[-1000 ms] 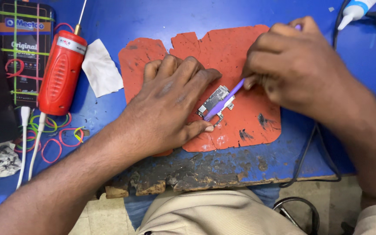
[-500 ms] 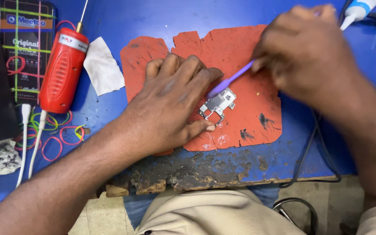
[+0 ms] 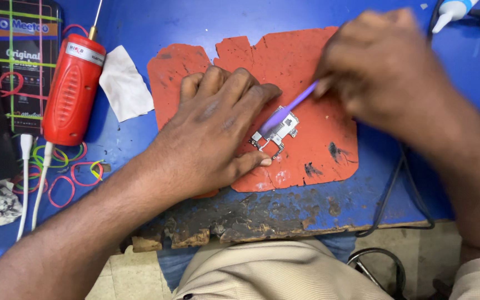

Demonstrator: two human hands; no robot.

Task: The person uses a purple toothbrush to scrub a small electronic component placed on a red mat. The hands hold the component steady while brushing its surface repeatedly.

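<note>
Since half a second ago the purple brush (image 3: pixel 289 110) has been drawn back down, so that its head again lies on the small circuit board (image 3: pixel 274 131) rather than just above it. The board is pinned flat on the orange mat (image 3: pixel 306 61) by the left hand (image 3: pixel 212 133), fingers spread and pressed down, the thumb tip just below the board. The brush handle is pinched in the clenched fingers of the right hand (image 3: pixel 384 66), which is blurred. The scrubbing is judged to be mid-course: the board is not yet lifted, and how clean it is cannot be told.
</note>
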